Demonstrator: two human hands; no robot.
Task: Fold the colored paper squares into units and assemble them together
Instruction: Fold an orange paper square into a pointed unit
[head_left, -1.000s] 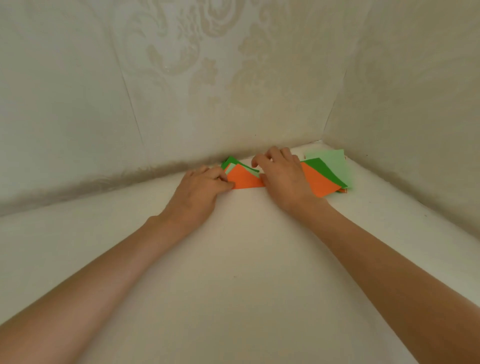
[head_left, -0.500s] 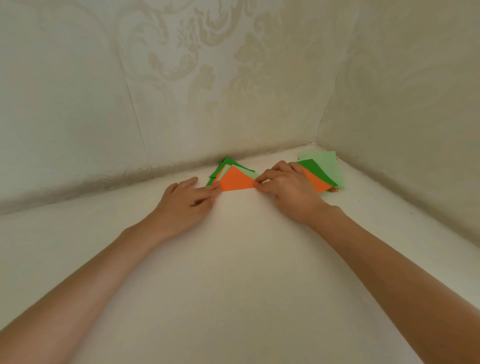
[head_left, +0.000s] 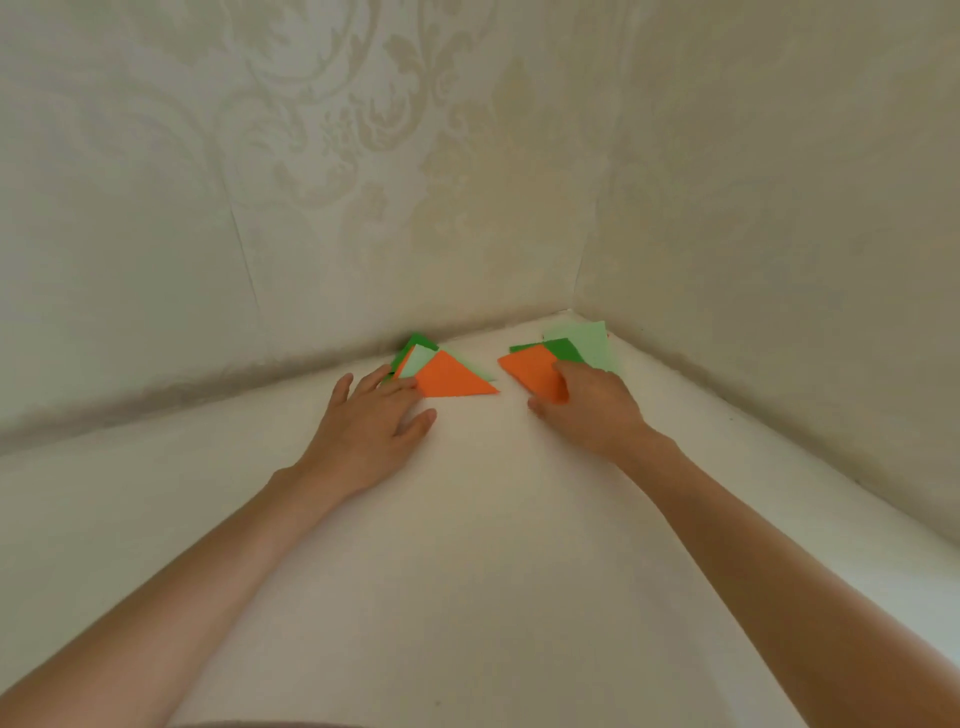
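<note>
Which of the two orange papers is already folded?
The orange triangle beside the left hand, on top of the left pile. The orange sheet that the right hand pinches is a flat, unfolded square.

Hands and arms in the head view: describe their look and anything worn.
The left forearm and right forearm are bare from the frame's bottom edge to the wrists: no sleeves show. The left hand and right hand are bare too, with no gloves, rings, watch or bracelets visible.
</note>
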